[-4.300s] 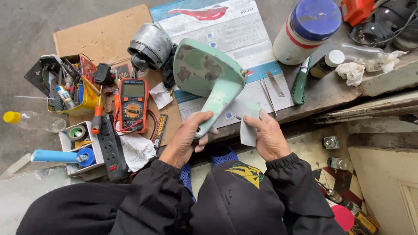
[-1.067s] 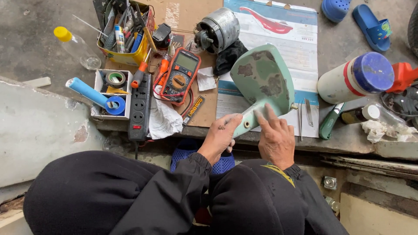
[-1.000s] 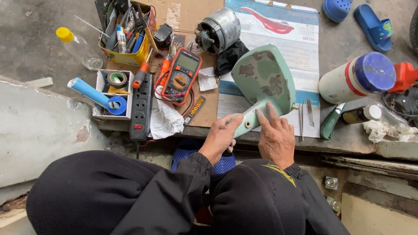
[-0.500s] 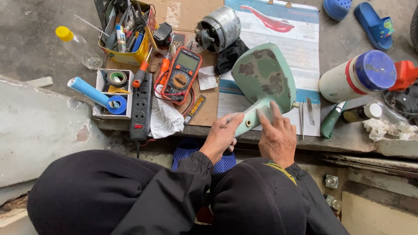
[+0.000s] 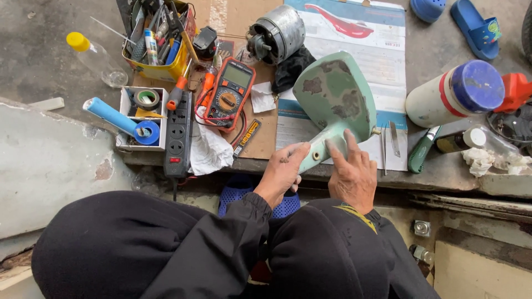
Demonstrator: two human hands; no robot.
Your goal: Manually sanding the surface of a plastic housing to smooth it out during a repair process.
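Observation:
A pale green plastic housing (image 5: 335, 99) with worn grey patches lies tilted on a printed paper sheet (image 5: 366, 50). Its narrow neck points toward me. My left hand (image 5: 281, 173) grips that neck from the left side. My right hand (image 5: 350, 174) lies over the neck's right side, fingers spread flat against it. A grey electric motor (image 5: 277, 32) rests just behind the housing on cardboard. An orange multimeter (image 5: 230, 94) lies to the left of the housing.
A black power strip (image 5: 178, 135), a white rag (image 5: 210, 150), a box with tape rolls (image 5: 141, 111), and a yellow tub of tools (image 5: 158, 39) crowd the left. A white jar with a blue lid (image 5: 454, 94), tweezers (image 5: 388, 141) and a green-handled tool (image 5: 421, 152) sit right.
Earlier my right hand held a light-coloured piece beside the neck; now it lies bare on the neck. The view has shifted, and both hands stay on the green housing.

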